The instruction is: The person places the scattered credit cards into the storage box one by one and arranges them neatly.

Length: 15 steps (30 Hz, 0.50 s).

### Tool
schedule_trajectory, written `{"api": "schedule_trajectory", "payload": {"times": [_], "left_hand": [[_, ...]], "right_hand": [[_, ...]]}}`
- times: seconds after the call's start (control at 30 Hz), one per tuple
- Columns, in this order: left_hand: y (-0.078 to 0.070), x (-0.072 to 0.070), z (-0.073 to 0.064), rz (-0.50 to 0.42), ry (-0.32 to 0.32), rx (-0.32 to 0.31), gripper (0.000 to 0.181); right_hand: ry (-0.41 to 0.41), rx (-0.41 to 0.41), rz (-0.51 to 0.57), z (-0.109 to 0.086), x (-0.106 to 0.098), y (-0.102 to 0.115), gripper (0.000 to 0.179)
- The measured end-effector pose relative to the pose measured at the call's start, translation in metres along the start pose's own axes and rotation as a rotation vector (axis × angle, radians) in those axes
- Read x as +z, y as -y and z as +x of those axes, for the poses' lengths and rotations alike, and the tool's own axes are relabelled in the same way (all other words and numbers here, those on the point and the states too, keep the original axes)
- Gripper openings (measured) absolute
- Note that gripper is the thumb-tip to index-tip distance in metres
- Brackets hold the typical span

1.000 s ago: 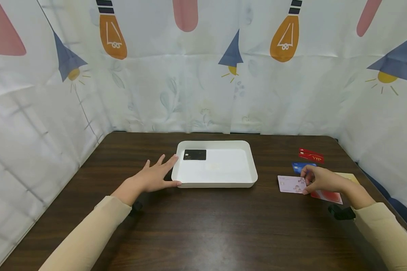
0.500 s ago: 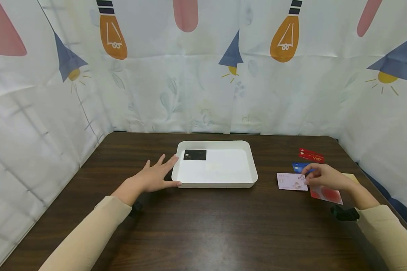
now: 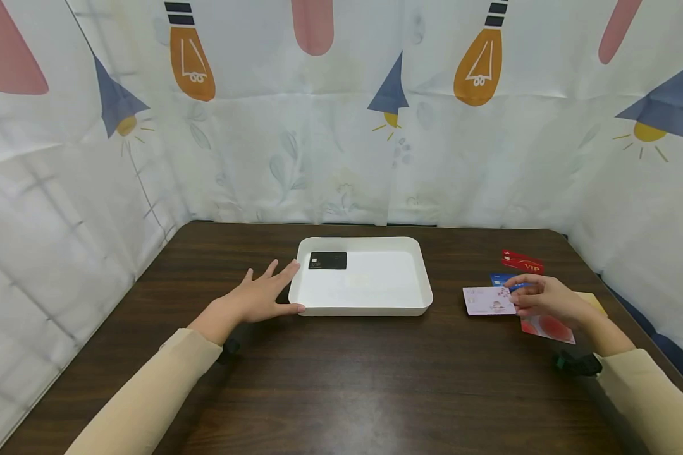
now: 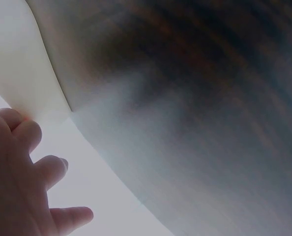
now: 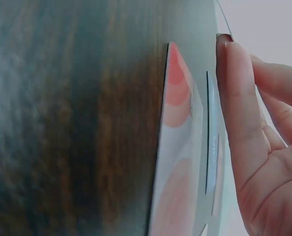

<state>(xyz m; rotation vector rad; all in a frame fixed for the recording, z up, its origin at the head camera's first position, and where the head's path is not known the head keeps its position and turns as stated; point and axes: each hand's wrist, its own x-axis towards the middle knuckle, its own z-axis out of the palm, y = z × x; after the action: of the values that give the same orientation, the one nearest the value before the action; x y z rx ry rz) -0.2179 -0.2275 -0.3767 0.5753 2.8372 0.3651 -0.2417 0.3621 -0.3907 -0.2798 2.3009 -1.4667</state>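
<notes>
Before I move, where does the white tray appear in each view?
Head: the white tray sits just below the picture's center.
Left wrist: part of it fills the upper left corner, above the left hand.
Right wrist: not in it.
Shared landmark: the dark wooden table, visible in all three.

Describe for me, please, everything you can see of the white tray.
The white tray is shallow and roughly rectangular, with rounded corners, raised walls and a smooth, plastic-looking surface. It sits upright and flat on the dark brown table, toward the far edge. A black card lies inside, near the far left corner. The left hand touches its left side, thumb by the near corner.
</notes>
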Motion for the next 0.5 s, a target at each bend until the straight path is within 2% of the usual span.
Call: {"api": "schedule_trajectory", "payload": {"times": [0.23,0.33,0.5], "left_hand": [[-0.0001,0.0002,0.0004,0.002,-0.002,-0.001,0.103],[-0.0003,0.0000,0.0001,0.000,-0.003,-0.001,0.103],[-0.0010,-0.0004,-0.0006,-0.004,-0.002,-0.003,0.103]], "right_hand": [[-0.022,0.028,0.042,-0.0016,0.0046,0.0035,0.041],[-0.035,0.018,0.054,-0.0010,0.0065,0.0053,0.038],[-0.036,-0.017,0.129,0.0000,0.0080,0.0090,0.025]]}}
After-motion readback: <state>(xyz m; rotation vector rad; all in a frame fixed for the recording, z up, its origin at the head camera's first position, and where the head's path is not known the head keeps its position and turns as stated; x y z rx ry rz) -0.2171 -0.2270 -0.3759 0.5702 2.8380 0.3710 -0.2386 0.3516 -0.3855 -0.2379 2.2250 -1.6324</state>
